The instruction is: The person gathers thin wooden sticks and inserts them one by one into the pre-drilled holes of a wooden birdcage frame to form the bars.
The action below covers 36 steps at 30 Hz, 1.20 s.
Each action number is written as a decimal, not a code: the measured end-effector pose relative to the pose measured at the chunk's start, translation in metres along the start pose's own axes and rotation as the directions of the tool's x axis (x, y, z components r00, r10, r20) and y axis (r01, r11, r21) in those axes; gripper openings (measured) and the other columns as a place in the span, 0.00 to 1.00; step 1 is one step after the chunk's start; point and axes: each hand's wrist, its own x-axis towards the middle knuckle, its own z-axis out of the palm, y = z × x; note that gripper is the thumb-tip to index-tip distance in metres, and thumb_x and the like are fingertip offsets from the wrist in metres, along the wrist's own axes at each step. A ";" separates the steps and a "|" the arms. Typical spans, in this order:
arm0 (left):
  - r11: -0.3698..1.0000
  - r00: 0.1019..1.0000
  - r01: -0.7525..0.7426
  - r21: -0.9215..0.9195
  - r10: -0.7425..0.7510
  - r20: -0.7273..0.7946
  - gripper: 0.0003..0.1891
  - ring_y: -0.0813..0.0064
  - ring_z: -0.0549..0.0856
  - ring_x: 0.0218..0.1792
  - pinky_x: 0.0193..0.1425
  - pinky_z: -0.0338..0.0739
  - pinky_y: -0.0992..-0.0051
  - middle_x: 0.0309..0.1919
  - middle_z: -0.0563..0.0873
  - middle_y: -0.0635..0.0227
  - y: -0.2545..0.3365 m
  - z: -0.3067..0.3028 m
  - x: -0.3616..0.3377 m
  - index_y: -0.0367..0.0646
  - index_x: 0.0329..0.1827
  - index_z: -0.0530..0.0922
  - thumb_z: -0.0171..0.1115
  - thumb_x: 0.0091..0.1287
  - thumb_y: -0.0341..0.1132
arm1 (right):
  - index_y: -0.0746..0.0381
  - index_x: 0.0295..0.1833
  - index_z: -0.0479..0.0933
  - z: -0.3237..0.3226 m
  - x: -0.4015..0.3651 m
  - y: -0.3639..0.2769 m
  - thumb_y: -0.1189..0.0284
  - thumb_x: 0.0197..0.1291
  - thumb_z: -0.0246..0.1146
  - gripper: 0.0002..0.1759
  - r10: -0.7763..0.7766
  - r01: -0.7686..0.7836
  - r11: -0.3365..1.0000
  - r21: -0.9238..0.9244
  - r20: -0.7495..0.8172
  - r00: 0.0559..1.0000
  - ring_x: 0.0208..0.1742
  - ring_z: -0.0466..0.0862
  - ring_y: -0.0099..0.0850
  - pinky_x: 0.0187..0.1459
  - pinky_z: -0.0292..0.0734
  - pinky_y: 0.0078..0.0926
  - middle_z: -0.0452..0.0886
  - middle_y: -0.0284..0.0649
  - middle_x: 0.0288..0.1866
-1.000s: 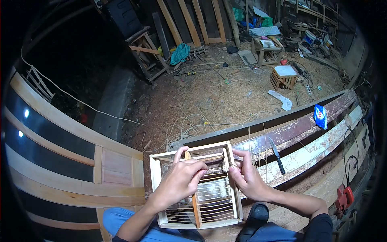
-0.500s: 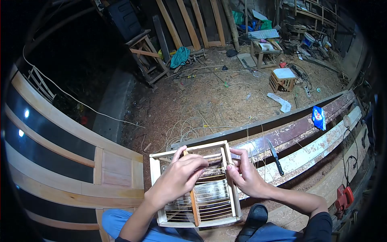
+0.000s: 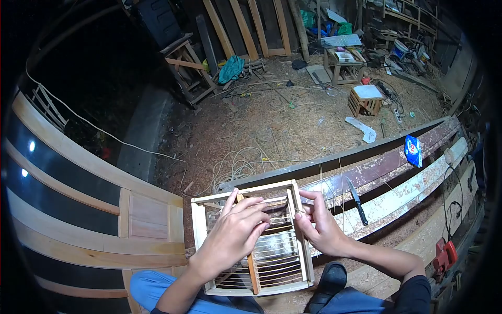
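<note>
A small wooden frame [image 3: 285,288] rests over my lap, strung with several thin sticks [image 3: 277,265] between its side rails. An orange-brown slat [image 3: 253,275] runs down its middle. My left hand [image 3: 235,227] lies over the upper half of the frame, fingers spread across the slat and sticks; nothing shows in its grasp. At the right rail, my right hand [image 3: 320,227] pinches the end of a thin stick [image 3: 299,211] between thumb and fingers. Part of that stick is hidden behind the rail and fingers.
On the planks to my right lie a knife [image 3: 357,201] and a blue packet [image 3: 413,151]. A red power tool [image 3: 445,255] sits farther right. Coiled cord [image 3: 230,167] is on the ground ahead. A large panelled wooden piece [image 3: 149,212] stands at left.
My left fingers have loosened and spread out over the sticks. My right hand keeps its pinch at the right rail. The view has shifted slightly.
</note>
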 end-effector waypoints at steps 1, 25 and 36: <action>1.000 1.000 0.011 0.000 -0.011 -0.011 0.09 0.57 0.81 0.73 0.90 0.52 0.39 0.60 0.90 0.54 0.002 0.001 0.001 0.37 0.52 0.88 0.67 0.75 0.30 | 0.70 0.78 0.54 0.000 0.000 -0.003 0.70 0.82 0.59 0.30 0.019 -0.019 1.000 0.003 0.009 1.000 0.38 0.85 0.27 0.46 0.81 0.33 0.84 0.40 0.37; 0.949 0.992 0.096 0.301 -0.068 -0.103 0.08 0.52 0.64 0.85 0.89 0.34 0.37 0.80 0.74 0.54 0.000 -0.019 -0.002 0.47 0.45 0.91 0.73 0.71 0.39 | 0.70 0.77 0.54 0.000 0.001 0.001 0.71 0.82 0.59 0.29 -0.024 0.024 1.000 0.008 0.005 1.000 0.37 0.84 0.28 0.47 0.81 0.33 0.82 0.39 0.36; 0.982 0.989 0.143 -0.120 -0.137 0.056 0.08 0.55 0.60 0.87 0.86 0.32 0.39 0.80 0.72 0.55 -0.027 -0.003 -0.001 0.45 0.41 0.90 0.69 0.73 0.39 | 0.70 0.77 0.54 0.003 -0.001 0.002 0.70 0.83 0.58 0.29 -0.038 0.038 0.999 0.000 -0.015 0.999 0.43 0.89 0.29 0.51 0.83 0.33 0.89 0.47 0.45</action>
